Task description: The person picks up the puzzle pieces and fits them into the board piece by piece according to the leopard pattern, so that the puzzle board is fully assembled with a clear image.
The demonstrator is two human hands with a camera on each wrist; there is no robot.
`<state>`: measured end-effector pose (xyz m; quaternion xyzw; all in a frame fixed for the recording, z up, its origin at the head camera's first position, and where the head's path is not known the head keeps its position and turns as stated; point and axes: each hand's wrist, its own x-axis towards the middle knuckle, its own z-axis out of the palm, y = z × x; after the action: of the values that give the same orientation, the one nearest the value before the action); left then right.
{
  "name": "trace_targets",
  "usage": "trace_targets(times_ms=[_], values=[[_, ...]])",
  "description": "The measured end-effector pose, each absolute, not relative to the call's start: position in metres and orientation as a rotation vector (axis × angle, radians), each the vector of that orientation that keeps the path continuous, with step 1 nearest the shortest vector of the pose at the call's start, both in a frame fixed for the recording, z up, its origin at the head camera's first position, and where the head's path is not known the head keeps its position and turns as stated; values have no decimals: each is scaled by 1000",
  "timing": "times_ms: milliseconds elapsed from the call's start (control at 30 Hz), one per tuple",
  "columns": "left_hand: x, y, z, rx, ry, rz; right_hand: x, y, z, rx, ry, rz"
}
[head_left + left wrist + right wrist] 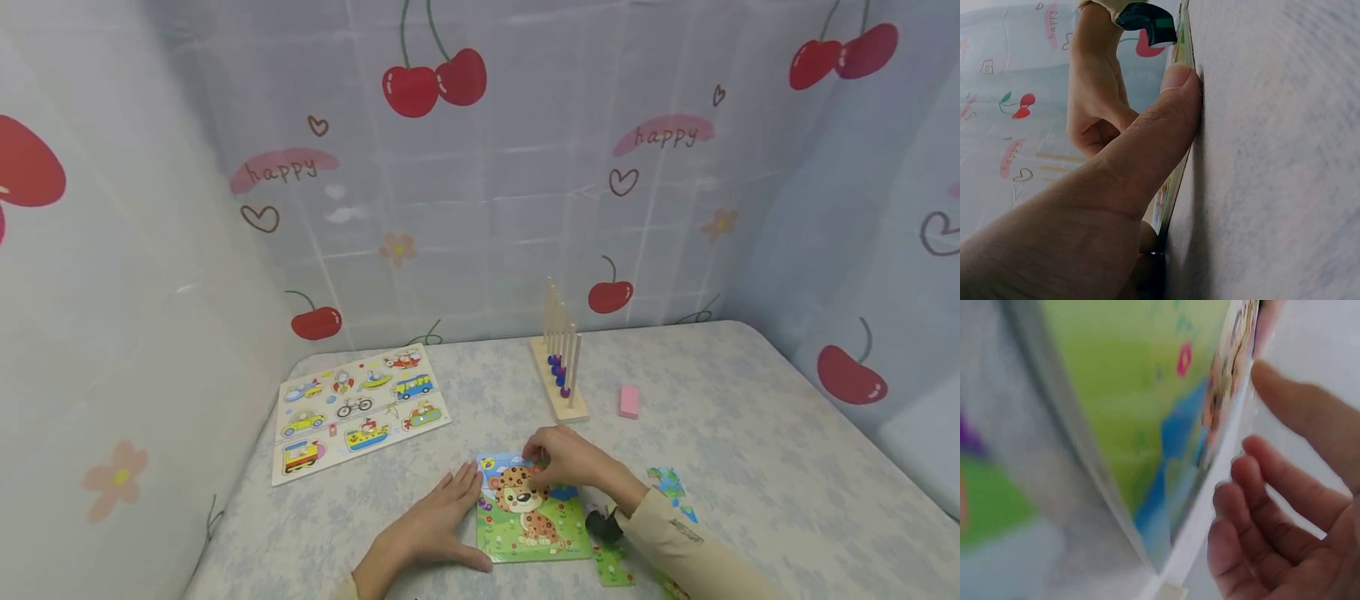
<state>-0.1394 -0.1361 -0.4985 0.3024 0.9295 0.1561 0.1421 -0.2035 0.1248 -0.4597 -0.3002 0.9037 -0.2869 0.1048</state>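
A jigsaw puzzle (534, 533) with a spotted leopard cub on green grass lies on the table. My left hand (438, 521) rests along its left side, fingers extended, thumb at the near left corner; in the left wrist view the thumb (1166, 119) touches the puzzle's edge. Over the puzzle's far right part is my right hand (573, 458), its fingers bent downward and covering that corner. In the right wrist view, the right hand (1285, 506) has its thumb apart from loosely bent fingers, with no piece visible between them. The exact fingertip contact is hidden.
Loose puzzle pieces (613, 567) lie right of the puzzle, partly under the right sleeve, with another blue-green piece (666, 478) farther out. Behind stand a wooden peg rack (572, 410) with purple beads and a pink block (628, 402). A vehicle puzzle board (352, 450) lies at back left.
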Motion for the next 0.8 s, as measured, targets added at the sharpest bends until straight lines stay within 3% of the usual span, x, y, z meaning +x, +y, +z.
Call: trace_targets(times_ms=[367, 800], values=[[-140, -135, -497, 856, 2670, 439, -204, 171, -450, -964, 2633, -860], [-140, -135, -497, 846, 2663, 450, -194, 253, -457, -726, 2679, -858]])
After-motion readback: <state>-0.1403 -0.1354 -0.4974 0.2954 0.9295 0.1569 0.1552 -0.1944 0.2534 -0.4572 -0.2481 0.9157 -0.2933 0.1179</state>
